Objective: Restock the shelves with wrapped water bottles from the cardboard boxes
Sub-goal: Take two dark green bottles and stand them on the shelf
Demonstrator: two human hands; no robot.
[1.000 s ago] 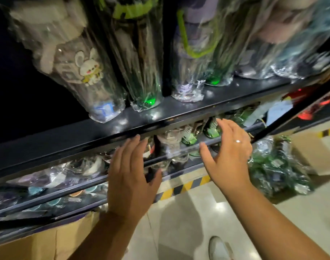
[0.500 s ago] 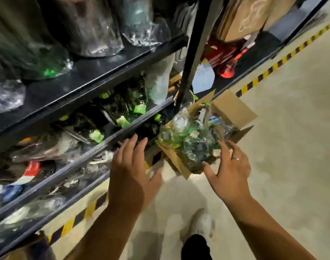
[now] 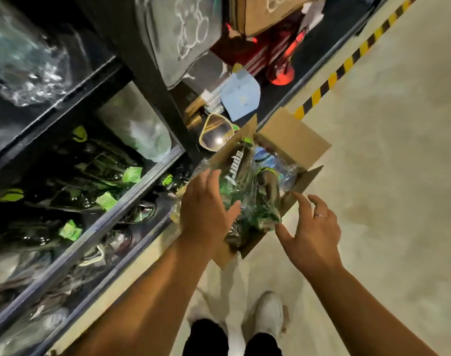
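While the cardboard box (image 3: 293, 140) of wrapped bottles (image 3: 255, 191) is sitting at the shelf (image 3: 132, 191) foot, left hand (image 3: 206, 209) is hovering over them, fingers loose; right hand (image 3: 311, 227) is hovering at the box's right edge, spread wide, empty.

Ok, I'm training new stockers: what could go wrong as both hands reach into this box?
The wrapped bottles look loosely heaped in glossy plastic, so one may slip from the left hand or right hand. The cardboard box sits on the floor close to the person's feet: a possible trip.
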